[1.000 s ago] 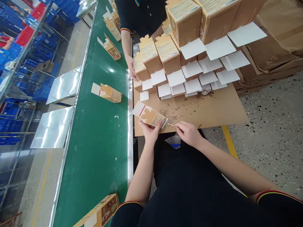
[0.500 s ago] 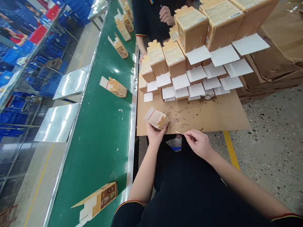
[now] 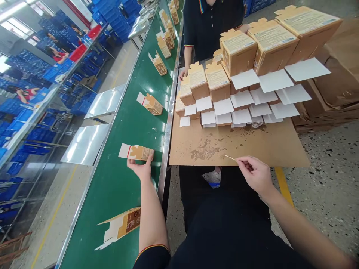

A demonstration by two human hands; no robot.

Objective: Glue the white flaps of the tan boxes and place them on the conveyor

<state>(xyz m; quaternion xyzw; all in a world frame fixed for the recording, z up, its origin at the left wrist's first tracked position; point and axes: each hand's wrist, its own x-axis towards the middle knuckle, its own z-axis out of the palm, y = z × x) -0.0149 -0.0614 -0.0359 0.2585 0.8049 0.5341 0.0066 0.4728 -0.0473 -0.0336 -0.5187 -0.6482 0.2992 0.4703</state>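
My left hand point(image 3: 141, 169) reaches over the green conveyor belt point(image 3: 117, 186) and holds a small brown carton point(image 3: 137, 152) with a white end flap, low over the belt. My right hand point(image 3: 254, 173) hovers at the near edge of the cardboard work board point(image 3: 269, 145), fingers pinched on a thin wooden stick point(image 3: 230, 158) that points left. A stack of brown cartons point(image 3: 238, 59) with white flaps hanging out rises at the far side of the board.
More cartons lie spaced along the belt: one nearer me point(image 3: 123, 226), one farther point(image 3: 150, 104), others beyond. A co-worker in a dark shirt point(image 3: 213, 22) stands behind the stack, hand on the cartons. Metal plates point(image 3: 86, 144) and blue crates flank the belt's left side.
My left hand carried the carton from the cardboard board leftward onto the conveyor belt. My right hand stayed near the board's edge with the stick. The view tilted up.
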